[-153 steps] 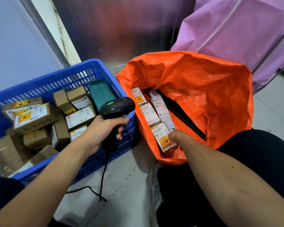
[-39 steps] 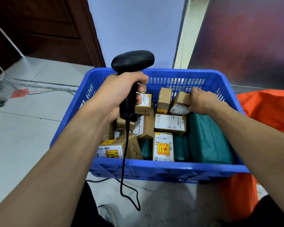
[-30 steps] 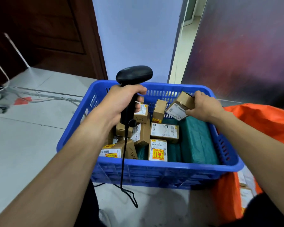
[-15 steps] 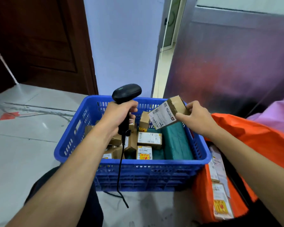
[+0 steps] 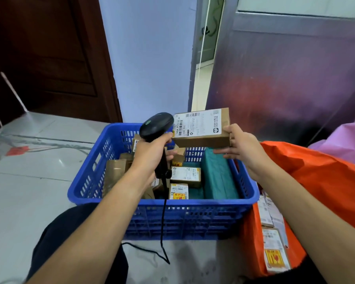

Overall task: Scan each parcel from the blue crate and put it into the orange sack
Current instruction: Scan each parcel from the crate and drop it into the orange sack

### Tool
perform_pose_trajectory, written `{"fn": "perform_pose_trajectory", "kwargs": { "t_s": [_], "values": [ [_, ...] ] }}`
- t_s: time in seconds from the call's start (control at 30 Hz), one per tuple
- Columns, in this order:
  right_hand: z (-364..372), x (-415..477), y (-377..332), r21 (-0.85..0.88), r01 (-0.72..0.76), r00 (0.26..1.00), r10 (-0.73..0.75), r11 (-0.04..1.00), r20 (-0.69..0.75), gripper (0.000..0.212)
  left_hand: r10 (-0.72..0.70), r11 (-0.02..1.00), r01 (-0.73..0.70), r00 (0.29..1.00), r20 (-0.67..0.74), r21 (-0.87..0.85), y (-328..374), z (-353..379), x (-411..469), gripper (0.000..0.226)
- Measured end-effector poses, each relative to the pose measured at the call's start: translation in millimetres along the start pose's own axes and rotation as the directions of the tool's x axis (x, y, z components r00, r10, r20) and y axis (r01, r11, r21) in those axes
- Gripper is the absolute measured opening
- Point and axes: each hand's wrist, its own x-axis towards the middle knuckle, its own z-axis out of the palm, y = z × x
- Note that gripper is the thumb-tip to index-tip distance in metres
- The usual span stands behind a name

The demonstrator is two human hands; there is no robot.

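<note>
Above the blue crate: one cardboard parcel is held in the air, clear of the load, with its white label turned up toward the camera.
Left hand: clenched round the grip of the black scanner. The scanner's head sits just beside the parcel's left end, and its cable hangs down past the crate front.
Right hand: grasps the parcel's right end, thumb on top and fingers underneath.
Step in hand: probably the scan itself. No beam shows on the label, so whether it has read cannot be told.
Next move: tilt the barcode squarely to the scanner head, then swing the parcel right and lower it into the orange sack, whose mouth lies open just beside the crate.
Count, tools and holders: one scanner, one crate, one sack.
Count, crate: at least five cardboard boxes show, and more may hide behind the left forearm. One teal bundle lies along the right wall.
Count, sack: at least two labelled packets at the near edge.
</note>
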Motion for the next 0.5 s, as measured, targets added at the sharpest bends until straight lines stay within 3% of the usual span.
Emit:
{"fn": "perform_pose_trajectory", "kwargs": {
  "t_s": [0.4,0.5],
  "values": [
    [-0.8,2.9,-4.2,0.083,-0.036,0.999,0.035,0.996,0.013,0.033,0.000,1.000,0.000,1.000,-0.005,0.002,4.9,-2.0,7.6,0.026],
    [-3.7,0.8,-3.6,0.073,-0.034,0.998,0.030,0.997,0.057,0.038,-0.085,0.996,0.087,0.995,0.055,-0.030,6.4,0.0,6.1,0.023]
  ]
}}
